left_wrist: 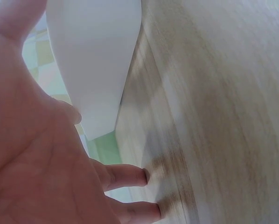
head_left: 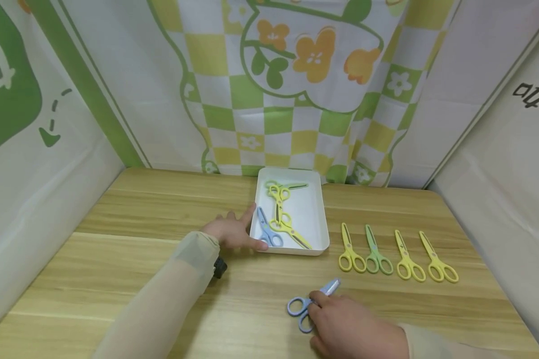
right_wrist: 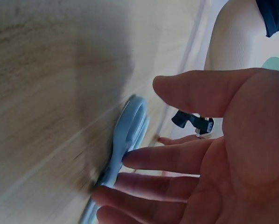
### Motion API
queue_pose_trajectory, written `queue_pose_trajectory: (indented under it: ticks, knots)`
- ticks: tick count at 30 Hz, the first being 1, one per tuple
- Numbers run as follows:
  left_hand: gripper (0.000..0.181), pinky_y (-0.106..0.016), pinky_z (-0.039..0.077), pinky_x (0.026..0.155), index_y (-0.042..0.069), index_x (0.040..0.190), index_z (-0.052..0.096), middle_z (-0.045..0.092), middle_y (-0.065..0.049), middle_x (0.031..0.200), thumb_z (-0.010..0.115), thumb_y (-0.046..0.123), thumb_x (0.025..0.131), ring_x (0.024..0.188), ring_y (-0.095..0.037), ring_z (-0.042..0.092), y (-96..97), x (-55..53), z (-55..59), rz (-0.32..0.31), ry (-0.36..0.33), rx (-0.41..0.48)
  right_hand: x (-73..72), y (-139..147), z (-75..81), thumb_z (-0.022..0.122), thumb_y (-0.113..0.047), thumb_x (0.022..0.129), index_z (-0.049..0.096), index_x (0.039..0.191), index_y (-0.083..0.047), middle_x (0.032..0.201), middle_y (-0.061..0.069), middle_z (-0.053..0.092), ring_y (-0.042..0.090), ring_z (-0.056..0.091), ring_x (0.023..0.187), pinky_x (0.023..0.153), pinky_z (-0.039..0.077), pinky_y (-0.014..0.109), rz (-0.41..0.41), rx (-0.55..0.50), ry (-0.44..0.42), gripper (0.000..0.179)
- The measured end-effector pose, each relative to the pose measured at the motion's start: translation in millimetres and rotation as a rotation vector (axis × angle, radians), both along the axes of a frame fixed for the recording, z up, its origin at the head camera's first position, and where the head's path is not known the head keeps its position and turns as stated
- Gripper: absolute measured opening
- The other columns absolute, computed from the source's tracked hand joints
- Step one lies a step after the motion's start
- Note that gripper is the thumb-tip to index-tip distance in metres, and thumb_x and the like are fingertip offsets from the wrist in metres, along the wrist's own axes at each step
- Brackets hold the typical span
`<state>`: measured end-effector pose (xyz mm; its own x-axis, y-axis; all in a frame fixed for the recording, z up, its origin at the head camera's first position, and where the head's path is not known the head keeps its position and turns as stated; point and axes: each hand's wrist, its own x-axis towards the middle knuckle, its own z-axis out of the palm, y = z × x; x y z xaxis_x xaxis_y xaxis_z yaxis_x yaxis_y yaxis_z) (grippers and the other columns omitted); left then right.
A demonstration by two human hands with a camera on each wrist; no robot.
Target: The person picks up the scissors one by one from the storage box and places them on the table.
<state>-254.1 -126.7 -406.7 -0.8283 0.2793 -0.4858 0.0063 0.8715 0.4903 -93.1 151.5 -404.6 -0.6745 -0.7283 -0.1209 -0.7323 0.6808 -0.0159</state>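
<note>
In the head view, my left hand rests against the left side and near corner of a white tray, its thumb at the front rim. The left wrist view shows its fingers spread along the tray's wall. Inside the tray lie light blue scissors, two yellow pairs and a green pair. My right hand is over another pair of blue scissors on the table, hiding part of them. In the right wrist view its extended fingers touch these scissors, while the thumb stands apart from them.
Right of the tray, yellow scissors, green scissors and two more yellow pairs lie in a row, blades pointing away. The wooden table ends at a checked curtain, with white fabric walls at both sides.
</note>
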Motion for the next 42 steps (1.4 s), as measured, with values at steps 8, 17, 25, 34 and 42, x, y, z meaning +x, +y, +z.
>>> queue_pose_trajectory:
  ticks: [8,17,25,34,42]
  knots:
    - [0.124,-0.077,0.000,0.103,0.036,0.158,-0.014,-0.008,-0.037,0.156,0.071,0.073,0.075,0.139,-0.060,-0.010,0.6,0.0,-1.3,-0.004,0.006,-0.006,0.5,4.2,-2.0,0.074,-0.033,0.082,0.064,0.088,-0.014,0.100,0.005,0.061,0.014,0.057,0.073,0.062,0.049,0.033,0.037,-0.028,0.049,0.022]
    - [0.124,-0.076,-0.001,0.105,0.035,0.158,-0.014,-0.008,-0.037,0.156,0.071,0.071,0.076,0.139,-0.060,-0.011,1.1,-0.4,-0.4,-0.004,0.003,0.003,-1.1,4.3,-10.5,0.071,-0.019,0.085,0.065,0.081,-0.012,0.075,0.000,0.050,0.014,0.046,0.060,0.050,0.040,0.030,0.056,-0.009,0.204,0.011]
    - [0.124,-0.074,-0.002,0.107,0.034,0.158,-0.015,-0.009,-0.036,0.157,0.071,0.072,0.075,0.140,-0.058,-0.010,0.5,-1.1,-1.5,-0.001,-0.007,-0.001,-6.2,9.0,-13.6,0.073,-0.013,0.078,0.062,0.075,-0.009,0.070,0.002,0.048,0.016,0.046,0.052,0.044,0.039,0.032,-0.074,-0.004,0.196,0.012]
    - [0.124,-0.075,-0.002,0.105,0.035,0.157,-0.015,-0.010,-0.036,0.156,0.071,0.071,0.076,0.139,-0.059,-0.010,0.3,-0.4,-0.5,-0.004,-0.006,0.004,-27.8,13.1,-14.8,0.076,-0.014,0.082,0.061,0.074,-0.008,0.069,0.004,0.048,0.016,0.047,0.052,0.045,0.041,0.034,-0.147,0.014,0.169,0.018]
    - [0.124,-0.076,-0.002,0.104,0.035,0.158,-0.014,-0.009,-0.036,0.156,0.072,0.071,0.076,0.139,-0.059,-0.011,1.2,0.6,2.0,-0.001,-0.005,0.002,-35.0,17.4,-13.8,0.077,-0.016,0.083,0.059,0.075,-0.008,0.070,0.003,0.046,0.016,0.046,0.050,0.044,0.041,0.034,-0.142,-0.046,0.188,0.022]
